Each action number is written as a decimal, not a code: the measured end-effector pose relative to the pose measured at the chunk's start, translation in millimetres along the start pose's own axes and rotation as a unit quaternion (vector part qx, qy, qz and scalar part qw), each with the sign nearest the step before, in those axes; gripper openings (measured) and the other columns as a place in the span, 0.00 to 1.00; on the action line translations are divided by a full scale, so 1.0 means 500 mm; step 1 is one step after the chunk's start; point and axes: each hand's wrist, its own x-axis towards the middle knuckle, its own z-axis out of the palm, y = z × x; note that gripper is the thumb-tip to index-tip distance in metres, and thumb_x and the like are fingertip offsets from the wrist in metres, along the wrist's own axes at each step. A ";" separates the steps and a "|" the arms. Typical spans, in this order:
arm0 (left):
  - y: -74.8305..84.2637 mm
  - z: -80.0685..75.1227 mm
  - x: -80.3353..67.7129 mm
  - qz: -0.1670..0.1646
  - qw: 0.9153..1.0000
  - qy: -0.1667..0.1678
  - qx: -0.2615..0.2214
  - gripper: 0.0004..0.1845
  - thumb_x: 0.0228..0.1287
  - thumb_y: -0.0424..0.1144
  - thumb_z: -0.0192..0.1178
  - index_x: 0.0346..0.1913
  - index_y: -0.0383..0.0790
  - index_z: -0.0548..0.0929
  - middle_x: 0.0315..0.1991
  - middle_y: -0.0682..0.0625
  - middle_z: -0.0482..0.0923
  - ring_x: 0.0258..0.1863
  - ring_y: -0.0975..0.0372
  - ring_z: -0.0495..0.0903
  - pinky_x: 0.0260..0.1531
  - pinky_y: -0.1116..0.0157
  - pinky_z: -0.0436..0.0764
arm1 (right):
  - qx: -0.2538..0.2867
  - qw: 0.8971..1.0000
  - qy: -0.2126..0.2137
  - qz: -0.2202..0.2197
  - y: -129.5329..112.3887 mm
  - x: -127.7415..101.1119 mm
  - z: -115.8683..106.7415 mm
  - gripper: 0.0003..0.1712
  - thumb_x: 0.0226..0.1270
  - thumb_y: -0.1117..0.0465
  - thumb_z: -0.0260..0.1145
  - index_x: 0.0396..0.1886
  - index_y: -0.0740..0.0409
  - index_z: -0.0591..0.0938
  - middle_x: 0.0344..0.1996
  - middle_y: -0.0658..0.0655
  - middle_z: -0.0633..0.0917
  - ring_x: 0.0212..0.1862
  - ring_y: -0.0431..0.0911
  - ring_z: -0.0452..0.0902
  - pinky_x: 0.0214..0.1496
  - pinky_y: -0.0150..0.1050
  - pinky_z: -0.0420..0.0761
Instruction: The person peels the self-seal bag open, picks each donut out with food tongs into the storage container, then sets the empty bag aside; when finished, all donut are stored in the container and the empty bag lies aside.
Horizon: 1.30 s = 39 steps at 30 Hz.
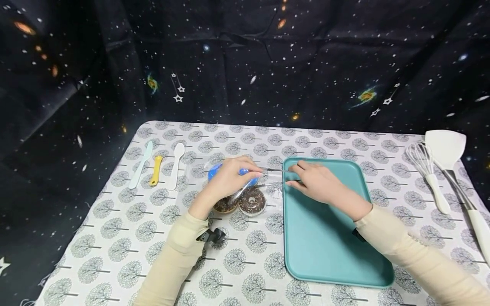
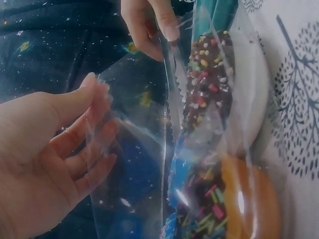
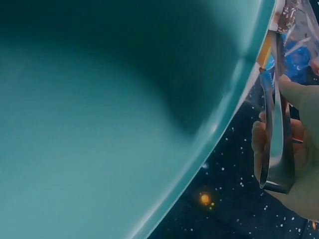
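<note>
A clear plastic bag (image 1: pixel 245 189) lies on the tablecloth and holds three doughnuts: a chocolate sprinkled one (image 1: pixel 252 200), a brown one (image 1: pixel 226 205) and a blue one (image 1: pixel 215 173). My left hand (image 1: pixel 245 170) grips the bag's mouth beside the teal tray (image 1: pixel 329 246). My right hand (image 1: pixel 300 176), over the tray's far left corner, holds metal tongs (image 1: pixel 273 176) whose tips reach into the bag. In the left wrist view the tongs (image 2: pixel 172 84) lie against the sprinkled doughnut (image 2: pixel 207 74), with the bag film (image 2: pixel 124 149) across my left fingers (image 2: pixel 94 144). The right wrist view shows the tongs (image 3: pixel 276 124) and the tray (image 3: pixel 99 124).
Three small spoons, pale blue (image 1: pixel 140 165), yellow (image 1: pixel 155 170) and white (image 1: pixel 176 165), lie at the table's far left. A whisk (image 1: pixel 426 170) and a white spatula (image 1: pixel 445 148) lie at the far right. A dark starry cloth hangs behind the table.
</note>
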 end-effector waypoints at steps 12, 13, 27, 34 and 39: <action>-0.002 0.011 0.003 0.001 1.000 -0.014 0.002 0.11 0.61 0.42 0.62 0.44 0.44 0.86 0.43 0.54 0.82 0.42 0.63 0.78 0.50 0.58 0.77 | 0.021 1.000 -0.010 0.015 -0.003 0.000 0.005 0.26 0.65 0.44 0.60 0.52 0.58 0.77 0.44 0.56 0.81 0.35 0.50 0.79 0.38 0.45 0.80; -0.002 0.010 0.003 -0.001 1.000 -0.013 0.004 0.11 0.61 0.42 0.62 0.44 0.44 0.86 0.43 0.54 0.82 0.43 0.63 0.78 0.52 0.58 0.76 | 0.024 0.999 -0.014 0.018 -0.003 0.001 0.003 0.25 0.65 0.44 0.60 0.52 0.57 0.77 0.45 0.56 0.81 0.35 0.50 0.80 0.37 0.45 0.80; -0.001 0.009 0.003 0.012 1.000 -0.006 0.006 0.09 0.60 0.42 0.63 0.42 0.45 0.87 0.42 0.55 0.82 0.46 0.63 0.78 0.55 0.61 0.74 | -0.007 0.996 0.081 -0.047 -0.012 0.004 0.030 0.14 0.63 0.48 0.63 0.30 0.54 0.74 0.18 0.46 0.68 0.17 0.40 0.61 0.15 0.32 0.62; -0.004 0.004 0.003 0.010 1.000 -0.006 0.013 0.10 0.60 0.43 0.63 0.43 0.45 0.86 0.43 0.55 0.82 0.46 0.64 0.78 0.55 0.61 0.74 | -0.023 0.990 0.124 -0.069 -0.018 0.009 0.030 0.15 0.60 0.53 0.66 0.25 0.51 0.68 0.15 0.45 0.64 0.14 0.39 0.55 0.12 0.31 0.52; -0.002 0.002 0.001 -0.002 1.000 -0.016 -0.001 0.11 0.60 0.43 0.62 0.44 0.44 0.86 0.44 0.53 0.82 0.28 0.60 0.81 0.49 0.59 0.78 | -0.039 0.985 0.150 -0.082 -0.020 0.002 0.027 0.15 0.63 0.53 0.63 0.24 0.52 0.67 0.15 0.45 0.63 0.14 0.38 0.54 0.12 0.29 0.49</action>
